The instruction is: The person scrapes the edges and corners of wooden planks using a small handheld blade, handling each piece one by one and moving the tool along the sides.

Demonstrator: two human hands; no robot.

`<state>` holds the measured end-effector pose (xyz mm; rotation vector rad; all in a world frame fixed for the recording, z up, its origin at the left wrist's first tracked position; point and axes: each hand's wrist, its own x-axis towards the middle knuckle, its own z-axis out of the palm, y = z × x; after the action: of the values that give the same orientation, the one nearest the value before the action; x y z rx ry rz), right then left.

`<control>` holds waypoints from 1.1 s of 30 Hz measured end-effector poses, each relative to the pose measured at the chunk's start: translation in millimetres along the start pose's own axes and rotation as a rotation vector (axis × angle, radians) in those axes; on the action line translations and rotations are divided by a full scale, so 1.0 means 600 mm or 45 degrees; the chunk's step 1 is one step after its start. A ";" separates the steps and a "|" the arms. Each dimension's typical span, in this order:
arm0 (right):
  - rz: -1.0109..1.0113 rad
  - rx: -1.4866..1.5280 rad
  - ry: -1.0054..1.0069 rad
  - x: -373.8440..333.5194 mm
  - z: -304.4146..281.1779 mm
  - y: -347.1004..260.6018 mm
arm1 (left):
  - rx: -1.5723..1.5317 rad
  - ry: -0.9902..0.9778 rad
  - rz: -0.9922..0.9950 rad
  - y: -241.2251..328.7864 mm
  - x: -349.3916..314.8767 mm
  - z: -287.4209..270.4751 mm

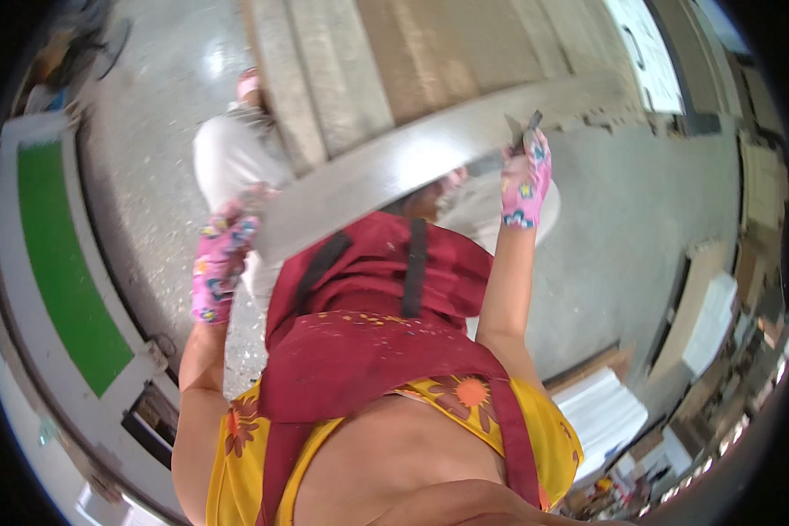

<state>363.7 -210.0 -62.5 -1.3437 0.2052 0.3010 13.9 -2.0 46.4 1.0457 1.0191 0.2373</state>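
Note:
A long, smooth grey board [394, 162] runs slantwise in front of me, lower at its left end. My left hand [223, 259], in a pink flowered glove, is closed at that left end; blur hides its exact finger placement. A matching glove covers my right hand [526, 184], near the board's right part. Its fingers are closed around a small dark tool [532, 125] with a flat, blade-like end, whose exact kind I cannot make out. Beyond the board lie brownish wooden planks [333, 79], which it crosses or borders.
A grey-framed panel with a green strip [57, 254] stands at left. White sheets [600, 416] lie at lower right, and a white panel with a handle [647, 57] is at upper right. My knees flank the board over the speckled grey floor [158, 114].

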 end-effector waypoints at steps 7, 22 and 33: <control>0.064 0.009 -0.302 -0.050 0.049 -0.006 | 0.177 -0.296 -0.224 -0.038 -0.056 -0.007; 0.341 -0.239 -0.894 0.019 0.415 0.156 | -0.275 0.002 0.190 -0.154 0.030 0.088; 0.289 -0.096 -0.913 0.009 0.420 0.209 | -0.424 0.049 0.194 -0.182 0.141 0.152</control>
<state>320.9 60.9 -125.7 -1.2088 -0.2603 0.9637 101.2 -63.3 -80.4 0.8167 0.8973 0.5348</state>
